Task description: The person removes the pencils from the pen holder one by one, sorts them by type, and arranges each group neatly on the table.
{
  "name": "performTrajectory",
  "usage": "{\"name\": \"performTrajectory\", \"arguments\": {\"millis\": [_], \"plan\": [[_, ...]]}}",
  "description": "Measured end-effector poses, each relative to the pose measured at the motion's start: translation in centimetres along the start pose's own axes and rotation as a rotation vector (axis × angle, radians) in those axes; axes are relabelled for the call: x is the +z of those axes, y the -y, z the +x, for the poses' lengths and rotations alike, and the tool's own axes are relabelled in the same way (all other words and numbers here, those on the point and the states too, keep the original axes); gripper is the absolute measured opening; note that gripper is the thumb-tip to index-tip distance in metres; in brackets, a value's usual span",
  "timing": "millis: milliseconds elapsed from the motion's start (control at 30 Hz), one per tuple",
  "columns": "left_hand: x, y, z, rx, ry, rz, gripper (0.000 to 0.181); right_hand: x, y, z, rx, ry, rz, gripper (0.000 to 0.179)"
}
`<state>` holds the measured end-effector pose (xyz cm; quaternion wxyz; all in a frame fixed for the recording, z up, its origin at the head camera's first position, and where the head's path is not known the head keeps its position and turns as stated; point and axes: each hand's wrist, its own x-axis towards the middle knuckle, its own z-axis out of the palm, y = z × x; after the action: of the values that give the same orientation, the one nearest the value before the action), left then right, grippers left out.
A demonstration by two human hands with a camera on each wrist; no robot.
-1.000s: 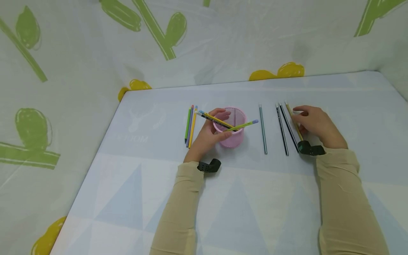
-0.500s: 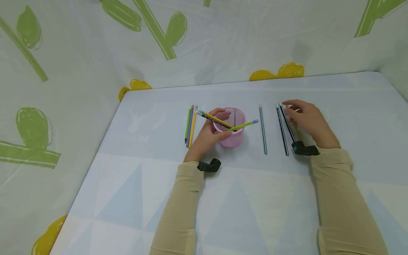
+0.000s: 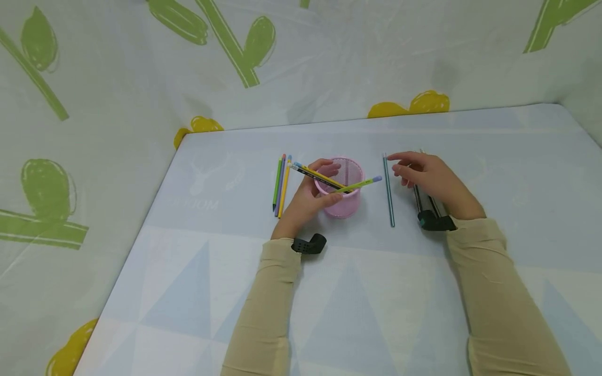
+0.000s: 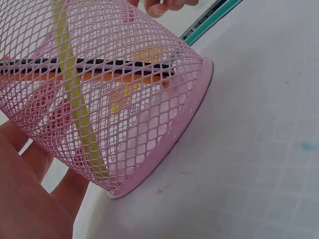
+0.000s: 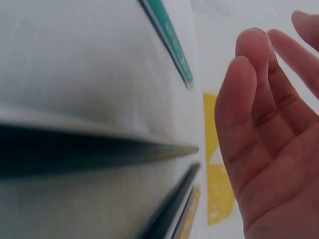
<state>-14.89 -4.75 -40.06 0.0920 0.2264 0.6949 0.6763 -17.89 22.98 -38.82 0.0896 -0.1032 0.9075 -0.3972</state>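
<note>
My left hand (image 3: 303,206) grips a pink mesh pen cup (image 3: 343,210) round its left side, thumb at the front. Inside lean a yellow pencil (image 3: 308,171), a black pencil (image 3: 310,175) and a lime-green pencil (image 3: 364,184); their lower ends show through the mesh in the left wrist view. My right hand (image 3: 439,183) hovers with loose fingers just right of a teal pencil (image 3: 389,201) lying on the table. Nothing is between those fingers in the right wrist view. Beneath this hand lie dark pencils (image 3: 417,199), partly hidden, and a gold-coloured one (image 5: 188,214).
Left of the cup, a green pencil (image 3: 276,185), a purple pencil (image 3: 279,190) and a yellow pencil (image 3: 284,190) lie side by side. The pale table (image 3: 357,303) ends at a leaf-patterned cloth (image 3: 320,62) behind. Both wrists wear black camera mounts.
My right hand has moved left, from over the gold-coloured pencil, past the dark ones, to beside the teal pencil. My left hand and the cup have stayed put.
</note>
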Motion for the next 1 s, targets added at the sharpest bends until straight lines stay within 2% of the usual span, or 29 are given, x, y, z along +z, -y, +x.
{"name": "performTrajectory", "arguments": {"millis": [433, 567, 700, 867, 1000], "plan": [[0.0, 0.0, -0.2, -0.003, 0.022, 0.042, 0.067, 1.3, 2.0, 0.3, -0.101, 0.075, 0.049, 0.041], [0.0, -0.1, -0.2, -0.008, 0.017, 0.06, 0.067, 1.6, 2.6, 0.3, -0.157, 0.114, 0.081, 0.036], [0.0, -0.3, -0.2, 0.007, 0.018, 0.048, 0.062, 1.9, 3.0, 0.3, -0.225, 0.14, 0.115, 0.04], [0.1, -0.4, -0.2, 0.03, -0.01, 0.088, 0.054, 2.2, 3.3, 0.3, -0.279, 0.193, 0.189, 0.048], [0.3, -0.5, -0.2, 0.007, -0.052, 0.096, 0.049, 2.5, 3.6, 0.3, -0.283, 0.261, 0.245, 0.049]]}}
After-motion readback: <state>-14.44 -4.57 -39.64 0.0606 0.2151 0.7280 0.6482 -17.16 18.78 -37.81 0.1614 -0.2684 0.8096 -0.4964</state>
